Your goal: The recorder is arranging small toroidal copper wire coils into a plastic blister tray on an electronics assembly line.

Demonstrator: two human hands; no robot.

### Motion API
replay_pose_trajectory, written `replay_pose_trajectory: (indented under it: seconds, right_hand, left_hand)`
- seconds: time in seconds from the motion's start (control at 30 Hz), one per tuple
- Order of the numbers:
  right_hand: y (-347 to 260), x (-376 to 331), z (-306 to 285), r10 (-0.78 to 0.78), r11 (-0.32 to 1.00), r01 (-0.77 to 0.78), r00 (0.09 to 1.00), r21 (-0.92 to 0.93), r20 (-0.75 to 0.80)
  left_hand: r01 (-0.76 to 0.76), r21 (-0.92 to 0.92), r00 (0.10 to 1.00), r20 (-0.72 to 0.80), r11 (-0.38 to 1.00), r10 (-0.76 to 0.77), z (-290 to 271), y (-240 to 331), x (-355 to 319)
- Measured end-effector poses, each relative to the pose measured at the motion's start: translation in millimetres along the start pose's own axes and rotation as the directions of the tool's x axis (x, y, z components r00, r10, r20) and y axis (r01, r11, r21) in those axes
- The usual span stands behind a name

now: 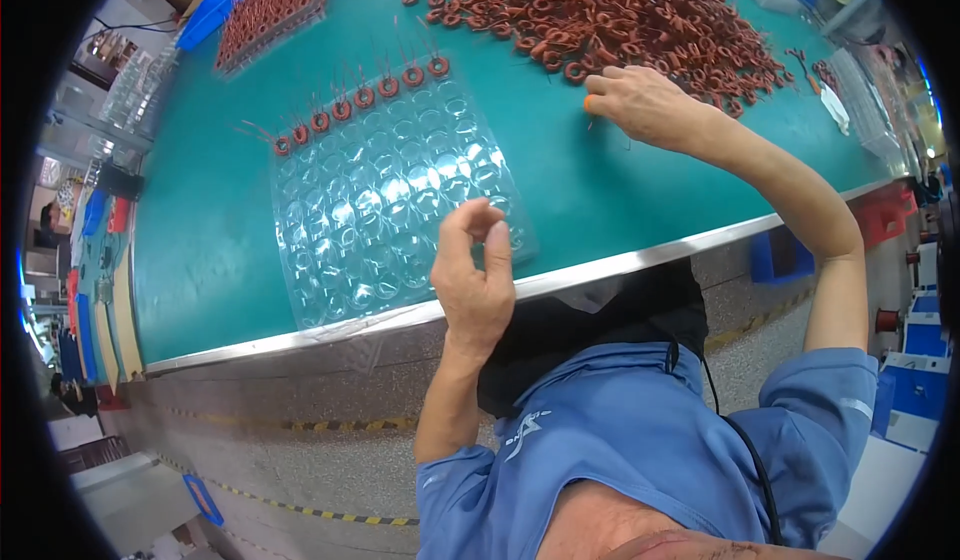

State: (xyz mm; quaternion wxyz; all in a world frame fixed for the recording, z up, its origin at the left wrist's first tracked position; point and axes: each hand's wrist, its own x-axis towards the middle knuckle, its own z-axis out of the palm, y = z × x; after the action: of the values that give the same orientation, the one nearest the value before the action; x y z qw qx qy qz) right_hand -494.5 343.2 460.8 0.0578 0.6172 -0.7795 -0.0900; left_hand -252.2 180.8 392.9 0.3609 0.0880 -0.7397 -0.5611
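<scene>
My right hand (645, 108), upper centre, pinches one red-brown wound ring coil (589, 105) at the heap's (610, 10) edge. My left hand (475, 280) hovers, grip loosely curled and empty, over the clear plastic blister tray (390, 200). I'd lift this coil clear of tangled leads.

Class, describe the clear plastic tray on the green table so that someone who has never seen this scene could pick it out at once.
Start at the green table with its metal front edge. Near that edge, left of the big heap of red-brown rings, lies the clear blister tray, just beyond the raised left hand. Unlike the full tray at the far corner, only its farthest row holds rings.
</scene>
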Motion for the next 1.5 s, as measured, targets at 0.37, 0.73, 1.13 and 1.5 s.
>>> replay_pose_trajectory:
  seconds: [0.37, 0.73, 1.13, 1.5]
  right_hand:
    - [-55, -52, -28, 0.166, 0.662, 0.272, 0.855, 0.698, -0.491]
    - [-78, -122, -44, 0.363, 0.329, 0.087, 0.908, 0.94, -0.211]
    - [-101, -161, -8, 0.764, -0.007, 0.249, 0.626, 0.969, -0.155]
    - [-99, -158, -13, 0.662, 0.65, -0.139, 0.587, 0.747, -0.466]
  left_hand:
    - [0.379, -0.452, 0.918, 0.294, 0.807, -0.266, 55, 31, 3]
    - [0.498, -0.432, 0.823, 0.509, 0.752, -0.252, 84, 60, -4]
    - [0.275, -0.36, 0.801, 0.599, 0.891, -0.005, 123, 71, -20]
    - [0.12, -0.084, 0.86, 0.507, 0.989, -0.062, 117, 77, -22]
